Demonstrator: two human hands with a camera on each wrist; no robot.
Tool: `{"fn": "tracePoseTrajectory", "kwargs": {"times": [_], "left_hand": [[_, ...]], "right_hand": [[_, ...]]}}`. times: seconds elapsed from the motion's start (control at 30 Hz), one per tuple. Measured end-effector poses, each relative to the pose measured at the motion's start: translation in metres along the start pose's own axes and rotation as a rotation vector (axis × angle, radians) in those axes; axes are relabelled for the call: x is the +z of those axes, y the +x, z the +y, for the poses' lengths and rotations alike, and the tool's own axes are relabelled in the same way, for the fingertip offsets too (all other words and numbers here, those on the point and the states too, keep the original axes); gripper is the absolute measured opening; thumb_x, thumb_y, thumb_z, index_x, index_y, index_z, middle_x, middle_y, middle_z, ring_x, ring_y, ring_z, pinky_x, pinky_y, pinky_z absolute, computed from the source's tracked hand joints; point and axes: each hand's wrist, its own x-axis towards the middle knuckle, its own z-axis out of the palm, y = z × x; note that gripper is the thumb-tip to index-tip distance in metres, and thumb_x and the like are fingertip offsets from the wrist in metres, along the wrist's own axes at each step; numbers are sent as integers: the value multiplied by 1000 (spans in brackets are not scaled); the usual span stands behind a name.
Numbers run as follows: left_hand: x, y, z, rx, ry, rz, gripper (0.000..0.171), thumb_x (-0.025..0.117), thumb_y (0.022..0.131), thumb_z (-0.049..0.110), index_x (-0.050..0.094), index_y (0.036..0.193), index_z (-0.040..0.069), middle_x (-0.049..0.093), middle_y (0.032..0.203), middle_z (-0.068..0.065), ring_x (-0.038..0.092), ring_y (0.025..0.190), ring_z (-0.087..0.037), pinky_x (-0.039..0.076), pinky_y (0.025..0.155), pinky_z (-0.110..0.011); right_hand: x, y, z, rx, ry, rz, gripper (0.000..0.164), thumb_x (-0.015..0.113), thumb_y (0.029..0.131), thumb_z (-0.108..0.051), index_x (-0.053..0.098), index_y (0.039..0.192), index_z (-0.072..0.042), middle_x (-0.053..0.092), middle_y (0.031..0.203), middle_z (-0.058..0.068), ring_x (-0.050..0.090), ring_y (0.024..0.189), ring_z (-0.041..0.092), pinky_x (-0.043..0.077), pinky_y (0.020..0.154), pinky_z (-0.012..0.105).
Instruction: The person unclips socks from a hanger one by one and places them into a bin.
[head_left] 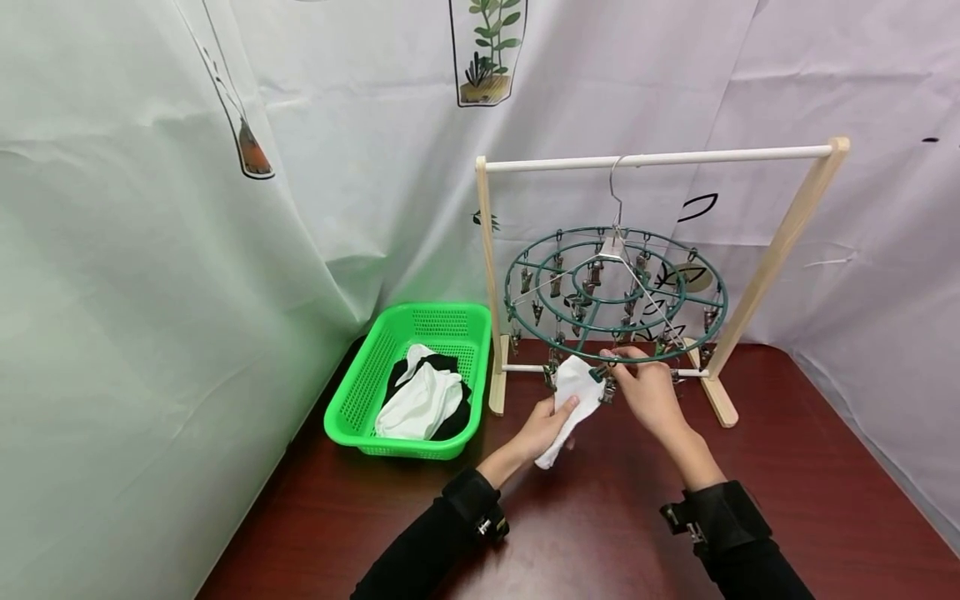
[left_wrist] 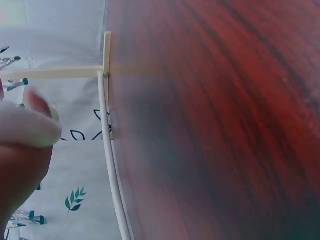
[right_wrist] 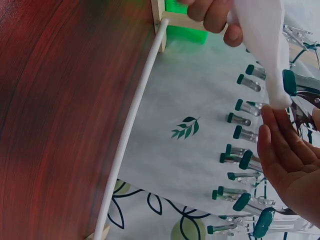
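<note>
My left hand (head_left: 546,432) holds a white sock (head_left: 576,392), its thumb laid over the front of the fabric. The sock's upper end is raised to the near edge of a round green drying hanger (head_left: 612,248). There my right hand (head_left: 651,393) pinches a metal clip with green tips (head_left: 599,372), right beside the sock. In the right wrist view, fingertips of the right hand (right_wrist: 292,162) touch the narrow end of the sock (right_wrist: 262,45), and the clip's green tip (right_wrist: 289,82) overlaps its edge. The left wrist view shows blurred fingers (left_wrist: 25,125).
The hanger hangs from the white rod (head_left: 720,156) of a wooden stand (head_left: 776,250), with several clips dangling around it. Left of the stand, a green basket (head_left: 341,417) holds black and white fabric pieces (head_left: 427,400). All stands on a dark red table (head_left: 592,525) before a patterned curtain.
</note>
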Motion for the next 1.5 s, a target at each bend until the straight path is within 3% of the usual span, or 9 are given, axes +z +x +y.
{"fn": "tracePoseTrajectory", "kwargs": {"times": [0.13, 0.27, 0.37, 0.6, 0.67, 1.1, 1.33, 1.4, 1.5], "left_hand": [[-8, 11, -23, 105, 111, 40, 43, 53, 120, 31, 69, 129, -8, 60, 77, 0, 56, 61, -10, 49, 57, -24], [-31, 57, -105, 197, 147, 59, 47, 60, 115, 50, 78, 126, 9, 70, 87, 2, 62, 73, -11, 55, 65, -29], [-39, 70, -128, 180, 137, 65, 49, 61, 111, 63, 79, 115, 18, 68, 80, 7, 61, 69, -7, 52, 60, -26], [-16, -7, -1, 111, 102, 43, 41, 51, 120, 18, 68, 126, -18, 61, 82, 5, 50, 67, -3, 41, 61, -18], [-13, -13, 10, 86, 82, 52, 39, 49, 120, 13, 66, 127, -21, 59, 81, 6, 49, 65, -2, 39, 60, -17], [-31, -20, 16, 52, 181, 5, 40, 51, 120, 19, 69, 117, -16, 52, 74, 6, 46, 64, -4, 39, 59, -19], [-88, 11, -62, 118, 568, -139, 47, 49, 119, 51, 77, 109, 14, 64, 79, 7, 59, 67, -7, 52, 62, -24], [-98, 11, -67, 115, 702, -208, 44, 50, 119, 50, 74, 107, 16, 63, 81, 10, 59, 70, -5, 52, 65, -23], [-105, -3, -38, 149, 910, -313, 42, 46, 121, 46, 69, 102, 16, 59, 82, 10, 57, 74, -3, 50, 69, -23]], "right_hand": [[0, 2, 0, 45, -30, -16, 38, 64, 116, -31, 75, 109, 5, 63, 74, 9, 51, 68, 23, 40, 67, 37], [2, 6, 4, 57, -32, -38, 48, 61, 116, -40, 65, 83, -6, 48, 64, -2, 46, 63, 23, 37, 66, 39], [5, 8, 4, 35, -15, -20, 50, 64, 114, -39, 56, 72, -12, 42, 60, -6, 43, 60, 20, 34, 64, 36], [14, 7, -4, -67, 48, 82, 49, 74, 108, -23, 53, 65, -12, 42, 59, -3, 38, 56, 12, 30, 59, 31], [16, 8, -4, -111, 58, 108, 49, 75, 107, -18, 53, 64, -12, 41, 58, -3, 36, 55, 10, 29, 57, 30], [27, 12, -8, -242, 151, 223, 51, 77, 102, -3, 49, 60, -12, 37, 53, -9, 33, 54, 6, 26, 57, 26], [19, 9, -7, -135, 127, 191, 56, 75, 107, -9, 47, 59, -9, 35, 54, -9, 29, 52, 6, 26, 56, 27], [12, 6, -3, -99, 84, 199, 56, 77, 105, -12, 47, 58, -10, 36, 53, -9, 31, 53, 7, 27, 57, 26], [-2, -2, 5, -39, 22, 214, 56, 80, 103, -16, 50, 57, -10, 37, 51, -10, 32, 51, 8, 27, 55, 25]]}}
